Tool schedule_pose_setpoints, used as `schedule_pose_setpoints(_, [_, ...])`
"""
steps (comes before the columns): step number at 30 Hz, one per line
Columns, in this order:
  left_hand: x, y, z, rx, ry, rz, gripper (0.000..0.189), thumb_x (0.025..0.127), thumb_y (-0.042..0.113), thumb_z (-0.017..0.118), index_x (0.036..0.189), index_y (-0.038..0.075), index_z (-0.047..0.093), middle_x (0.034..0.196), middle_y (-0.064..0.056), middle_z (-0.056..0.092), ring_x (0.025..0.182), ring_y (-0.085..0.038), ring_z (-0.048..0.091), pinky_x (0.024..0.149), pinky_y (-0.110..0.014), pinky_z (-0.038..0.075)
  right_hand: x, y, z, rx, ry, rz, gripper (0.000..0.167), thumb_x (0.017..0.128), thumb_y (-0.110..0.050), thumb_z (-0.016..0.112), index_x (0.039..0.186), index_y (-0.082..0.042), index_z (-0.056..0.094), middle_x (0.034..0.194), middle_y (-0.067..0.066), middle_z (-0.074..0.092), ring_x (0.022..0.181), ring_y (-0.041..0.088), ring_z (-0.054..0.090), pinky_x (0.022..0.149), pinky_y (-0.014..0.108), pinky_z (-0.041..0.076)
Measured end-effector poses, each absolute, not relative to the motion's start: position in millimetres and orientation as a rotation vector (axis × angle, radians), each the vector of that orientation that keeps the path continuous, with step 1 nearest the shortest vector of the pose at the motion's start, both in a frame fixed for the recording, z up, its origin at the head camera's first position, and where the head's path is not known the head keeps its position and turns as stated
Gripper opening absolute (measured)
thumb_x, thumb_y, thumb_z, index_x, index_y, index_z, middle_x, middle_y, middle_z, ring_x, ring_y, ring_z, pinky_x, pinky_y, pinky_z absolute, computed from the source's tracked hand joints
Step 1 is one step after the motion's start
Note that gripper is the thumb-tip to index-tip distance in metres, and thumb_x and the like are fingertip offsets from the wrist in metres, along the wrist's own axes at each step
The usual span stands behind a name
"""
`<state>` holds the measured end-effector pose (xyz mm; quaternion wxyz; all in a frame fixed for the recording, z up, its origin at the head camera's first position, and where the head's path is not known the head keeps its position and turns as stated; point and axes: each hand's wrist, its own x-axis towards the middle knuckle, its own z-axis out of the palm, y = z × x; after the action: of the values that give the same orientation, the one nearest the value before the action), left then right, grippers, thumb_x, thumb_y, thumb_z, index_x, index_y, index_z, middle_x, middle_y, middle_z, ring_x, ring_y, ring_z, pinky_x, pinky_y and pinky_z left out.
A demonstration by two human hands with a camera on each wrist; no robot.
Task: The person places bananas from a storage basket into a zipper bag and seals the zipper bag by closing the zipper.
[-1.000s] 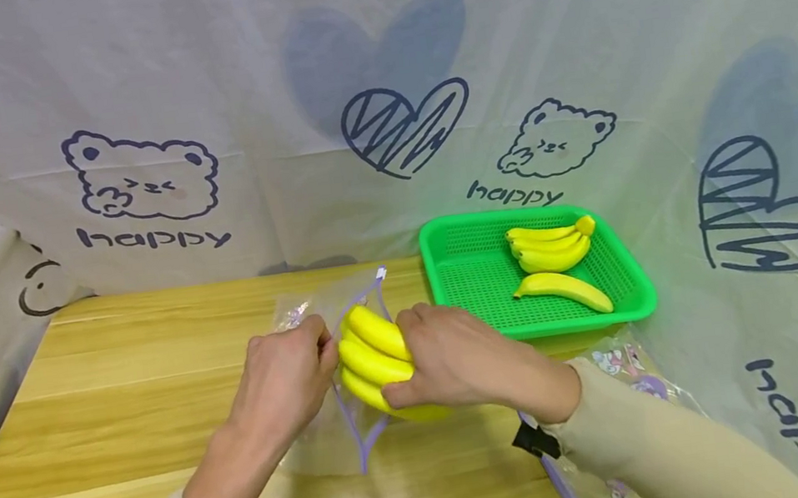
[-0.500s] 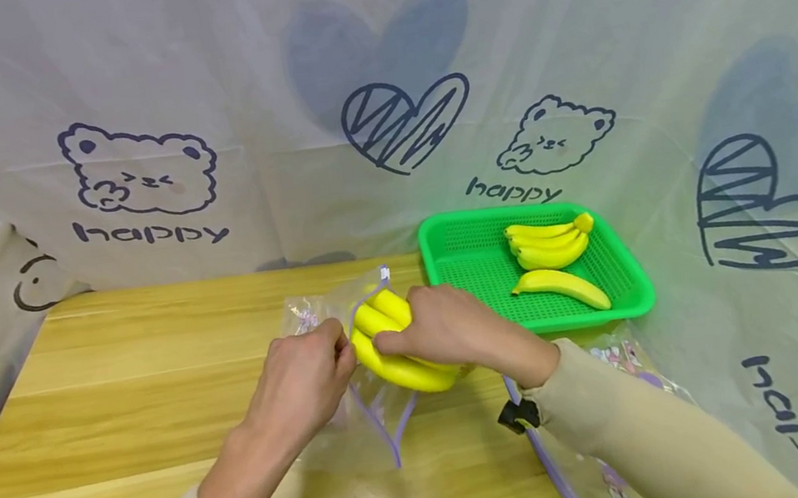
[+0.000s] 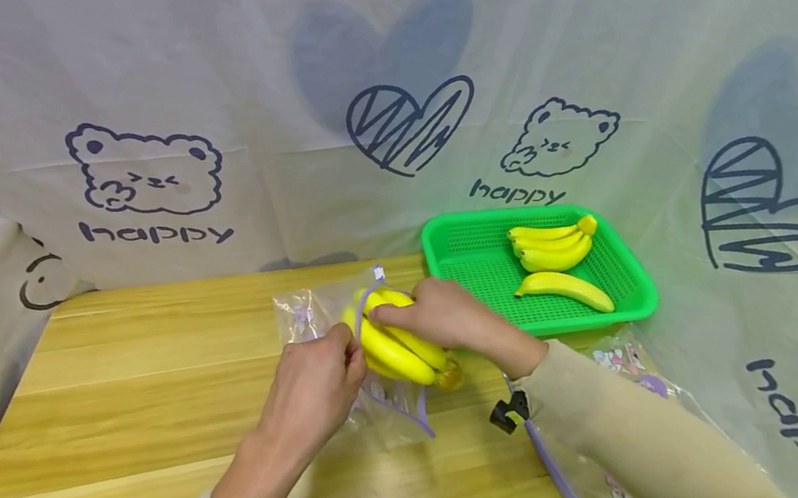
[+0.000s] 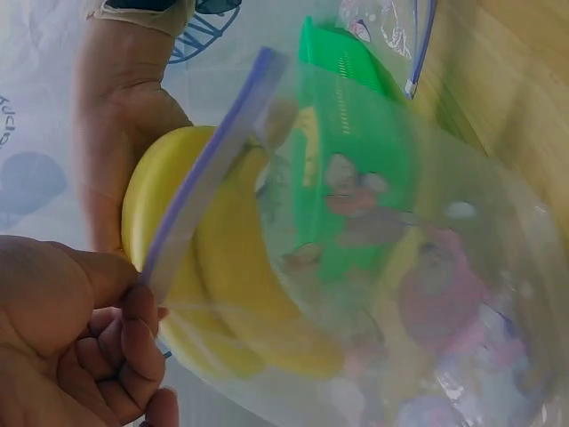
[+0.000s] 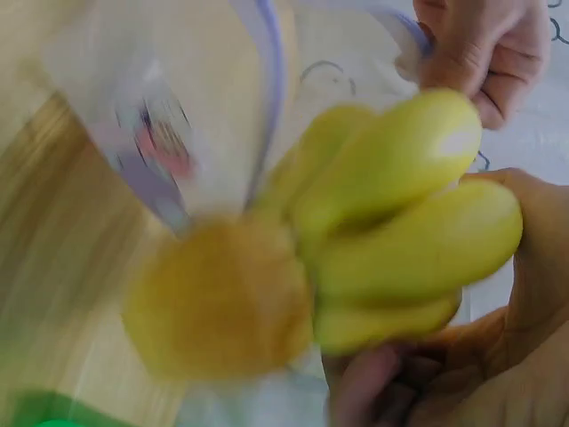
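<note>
My right hand (image 3: 445, 314) grips a bunch of yellow bananas (image 3: 401, 354), thumb across the top and the brown stem end toward me. The tips of the bunch sit inside the mouth of a clear zip bag (image 3: 309, 311) with a purple seal strip and printed cartoon figures. My left hand (image 3: 321, 377) pinches the bag's edge at the purple strip, fingers curled. Through the bag's film, the left wrist view shows the bananas (image 4: 240, 267) partly inside. In the right wrist view the stem end (image 5: 218, 298) sticks out of the bag.
A green basket (image 3: 467, 278) at the back right holds another banana bunch (image 3: 553, 247) and a single banana (image 3: 563, 291). A second zip bag (image 3: 615, 456) lies under and beside my right forearm. A printed cloth (image 3: 257, 91) hangs behind the wooden table (image 3: 137, 384).
The bunch has turned in my right hand so its stem end swings toward me, and its tips have gone into the bag's mouth. My left hand has shifted slightly right with the bag's edge.
</note>
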<state>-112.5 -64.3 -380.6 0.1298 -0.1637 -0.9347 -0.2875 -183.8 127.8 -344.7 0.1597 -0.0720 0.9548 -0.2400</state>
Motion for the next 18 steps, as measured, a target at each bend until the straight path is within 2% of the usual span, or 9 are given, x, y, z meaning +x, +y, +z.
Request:
schedule_pose_setpoints(5, [-113, -63, -382, -0.434, -2.67, -0.932, 0.015, 0.093, 0.004, 0.065, 0.08, 0.012, 0.062, 0.063, 0.005, 0.056, 0.053, -0.01, 0.047, 0.05, -0.026, 0.042, -175, 115, -353, -0.223, 2.86, -0.624, 0.054, 0.087, -0.064, 0.068, 0.086, -0.011, 0.06, 0.074, 0.004, 0.061, 0.058, 0.019, 0.058, 0.048, 0.031, 0.044])
schedule_pose_setpoints(12, [-113, -65, -384, -0.377, -2.645, -0.965, 0.014, 0.091, 0.003, 0.065, 0.081, 0.012, 0.061, 0.064, 0.003, 0.058, 0.054, -0.012, 0.05, 0.051, -0.029, 0.044, -169, 101, -363, -0.209, 2.974, -0.634, 0.07, 0.087, -0.062, 0.068, 0.123, -0.004, 0.052, 0.085, 0.008, 0.062, 0.062, 0.021, 0.059, 0.051, 0.032, 0.047])
schedule_pose_setpoints(16, [-110, -65, -387, -0.366, -2.65, -0.996, 0.015, 0.091, 0.005, 0.065, 0.08, 0.014, 0.059, 0.063, 0.005, 0.056, 0.053, -0.011, 0.049, 0.05, -0.028, 0.043, -176, 105, -362, -0.154, 2.86, -0.791, 0.072, 0.09, -0.06, 0.066, 0.132, -0.003, 0.055, 0.09, 0.009, 0.065, 0.062, 0.021, 0.059, 0.052, 0.032, 0.046])
schedule_pose_setpoints(18, [-108, -65, -388, -0.37, -2.649, -0.998, 0.017, 0.091, 0.005, 0.065, 0.08, 0.015, 0.058, 0.062, 0.006, 0.054, 0.053, -0.009, 0.048, 0.049, -0.026, 0.042, -181, 108, -361, -0.115, 2.803, -0.871, 0.067, 0.091, -0.062, 0.066, 0.126, -0.005, 0.059, 0.089, 0.008, 0.062, 0.061, 0.019, 0.056, 0.053, 0.031, 0.043])
